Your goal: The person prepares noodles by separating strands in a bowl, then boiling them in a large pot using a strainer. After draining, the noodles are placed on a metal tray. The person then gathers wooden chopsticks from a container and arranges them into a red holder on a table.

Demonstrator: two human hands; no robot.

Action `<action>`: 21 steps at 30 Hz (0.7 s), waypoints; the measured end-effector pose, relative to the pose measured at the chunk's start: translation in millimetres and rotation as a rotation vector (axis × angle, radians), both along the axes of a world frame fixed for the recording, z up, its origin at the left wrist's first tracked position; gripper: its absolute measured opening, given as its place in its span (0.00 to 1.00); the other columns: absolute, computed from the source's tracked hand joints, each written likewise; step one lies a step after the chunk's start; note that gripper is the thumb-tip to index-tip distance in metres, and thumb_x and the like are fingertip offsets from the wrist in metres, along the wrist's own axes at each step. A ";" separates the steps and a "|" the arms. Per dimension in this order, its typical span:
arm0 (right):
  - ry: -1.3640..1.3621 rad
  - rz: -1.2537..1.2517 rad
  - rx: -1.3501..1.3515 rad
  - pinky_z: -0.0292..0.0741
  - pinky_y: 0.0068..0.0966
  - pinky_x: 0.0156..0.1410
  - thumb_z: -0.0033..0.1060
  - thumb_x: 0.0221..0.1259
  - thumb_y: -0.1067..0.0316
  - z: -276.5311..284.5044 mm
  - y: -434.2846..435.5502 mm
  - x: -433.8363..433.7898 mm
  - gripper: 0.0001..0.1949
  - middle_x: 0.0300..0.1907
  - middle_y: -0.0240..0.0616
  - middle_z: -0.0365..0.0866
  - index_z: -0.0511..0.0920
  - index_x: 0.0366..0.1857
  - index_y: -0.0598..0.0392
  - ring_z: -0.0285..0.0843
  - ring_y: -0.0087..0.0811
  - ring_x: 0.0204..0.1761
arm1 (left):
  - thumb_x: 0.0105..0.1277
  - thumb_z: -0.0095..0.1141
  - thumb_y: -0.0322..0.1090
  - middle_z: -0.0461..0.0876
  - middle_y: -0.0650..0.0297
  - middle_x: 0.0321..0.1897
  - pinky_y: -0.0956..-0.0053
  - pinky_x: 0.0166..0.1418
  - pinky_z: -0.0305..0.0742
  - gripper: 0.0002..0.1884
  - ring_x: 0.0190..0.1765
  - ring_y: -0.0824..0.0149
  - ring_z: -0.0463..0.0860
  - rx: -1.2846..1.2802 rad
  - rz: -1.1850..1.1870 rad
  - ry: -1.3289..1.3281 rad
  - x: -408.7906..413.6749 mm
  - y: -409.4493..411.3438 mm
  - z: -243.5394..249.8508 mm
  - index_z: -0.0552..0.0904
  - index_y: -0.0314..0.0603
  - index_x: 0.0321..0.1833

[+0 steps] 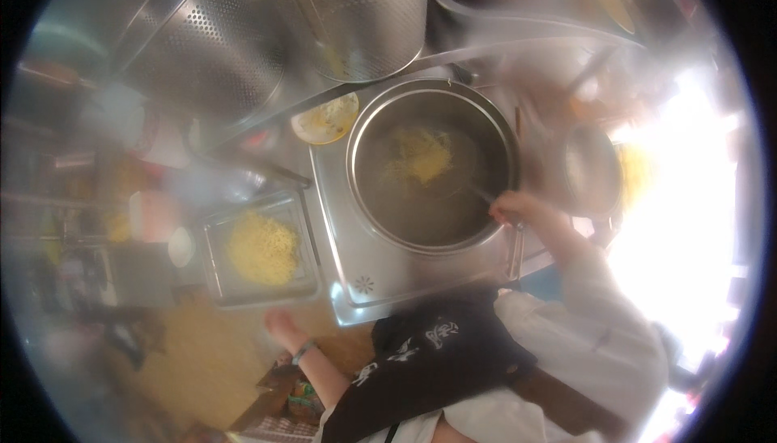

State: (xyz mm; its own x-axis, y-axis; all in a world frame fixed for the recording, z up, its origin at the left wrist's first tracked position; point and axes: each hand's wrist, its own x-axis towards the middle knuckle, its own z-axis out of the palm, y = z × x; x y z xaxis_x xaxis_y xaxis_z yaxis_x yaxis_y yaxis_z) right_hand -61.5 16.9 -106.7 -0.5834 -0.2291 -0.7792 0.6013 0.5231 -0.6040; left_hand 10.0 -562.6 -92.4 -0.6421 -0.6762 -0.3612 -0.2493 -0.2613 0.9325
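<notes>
A large round metal pot (388,218) stands before me, with a clump of yellow noodles (427,157) in its cloudy liquid. At the pot's right rim, my right hand (513,206) grips the handle of a utensil (482,191). The utensil slants into the liquid, and its far end is hidden. My left hand (283,326) hangs blurred just below a metal tray (227,297), apart from it; its fingers are unclear. A heap of yellow noodles (264,248) lies in that tray.
Two perforated metal containers (206,48) (364,12) stand beyond the pot. A small yellow-stained dish (326,118) sits by its upper left rim. Metal counter (358,261) surrounds the pot's near side. A round pan-like vessel (592,169) is at right. Steam hazes the view.
</notes>
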 end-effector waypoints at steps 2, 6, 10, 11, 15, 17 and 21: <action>0.055 0.245 0.120 0.67 0.25 0.21 0.49 0.46 0.69 -29.9 -2.3 -8.3 0.06 0.16 0.39 0.73 0.75 0.19 0.59 0.71 0.30 0.18 | 0.62 0.37 0.30 0.70 0.56 0.43 0.71 0.48 0.68 0.13 0.47 0.62 0.70 0.013 -0.005 0.016 3.6 -3.7 -0.6 0.66 0.39 0.49; 0.105 0.267 0.325 0.68 0.30 0.20 0.49 0.40 0.74 -75.5 -43.6 -23.6 0.02 0.14 0.42 0.71 0.73 0.18 0.60 0.70 0.33 0.15 | 0.62 0.36 0.31 0.69 0.55 0.44 0.70 0.48 0.68 0.14 0.47 0.61 0.70 0.029 -0.027 0.042 24.4 -11.6 -5.8 0.64 0.38 0.51; 0.199 0.354 0.220 0.70 0.31 0.25 0.55 0.37 0.69 -111.4 -43.1 -24.9 0.03 0.17 0.42 0.75 0.76 0.16 0.55 0.74 0.36 0.21 | 0.63 0.36 0.31 0.68 0.54 0.46 0.70 0.48 0.69 0.16 0.48 0.60 0.69 -0.024 -0.179 0.022 45.3 -20.3 -15.2 0.63 0.37 0.54; 0.150 0.293 0.163 0.70 0.31 0.25 0.55 0.37 0.68 -117.2 -42.2 -23.8 0.04 0.17 0.41 0.75 0.76 0.14 0.55 0.74 0.36 0.20 | 0.63 0.36 0.31 0.68 0.54 0.46 0.70 0.48 0.69 0.17 0.48 0.60 0.69 -0.070 -0.231 0.008 47.4 -24.4 -17.9 0.62 0.37 0.54; -0.182 -0.158 -0.174 0.65 0.27 0.21 0.53 0.41 0.67 -64.3 -63.1 -29.1 0.10 0.12 0.39 0.69 0.71 0.08 0.56 0.68 0.31 0.14 | 0.63 0.36 0.30 0.66 0.49 0.52 0.71 0.48 0.71 0.18 0.52 0.56 0.69 0.217 -0.014 0.221 72.2 -44.3 -47.1 0.60 0.36 0.56; -0.216 -0.266 -0.427 0.62 0.25 0.18 0.51 0.44 0.68 -49.9 -62.2 -16.6 0.12 0.10 0.36 0.64 0.67 0.07 0.55 0.63 0.27 0.11 | 0.63 0.37 0.30 0.67 0.50 0.50 0.72 0.48 0.71 0.17 0.51 0.57 0.70 0.200 0.098 0.151 51.2 -22.5 -30.7 0.62 0.36 0.55; -0.393 -0.485 -0.594 0.61 0.22 0.17 0.49 0.50 0.68 -13.8 -64.5 6.1 0.13 0.10 0.33 0.63 0.66 0.10 0.55 0.62 0.24 0.11 | 0.61 0.40 0.30 0.70 0.54 0.46 0.74 0.44 0.71 0.15 0.45 0.62 0.71 0.190 0.213 0.107 38.1 1.1 -1.3 0.66 0.37 0.51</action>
State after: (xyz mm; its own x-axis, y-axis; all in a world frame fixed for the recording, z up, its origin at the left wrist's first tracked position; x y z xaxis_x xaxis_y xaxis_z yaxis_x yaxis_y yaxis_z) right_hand -55.4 -47.6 -120.5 -0.4354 -0.4578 -0.7751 0.8993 -0.1823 -0.3975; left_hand 48.0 -561.6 -93.7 -0.5345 -0.7267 -0.4316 -0.0727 -0.4692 0.8801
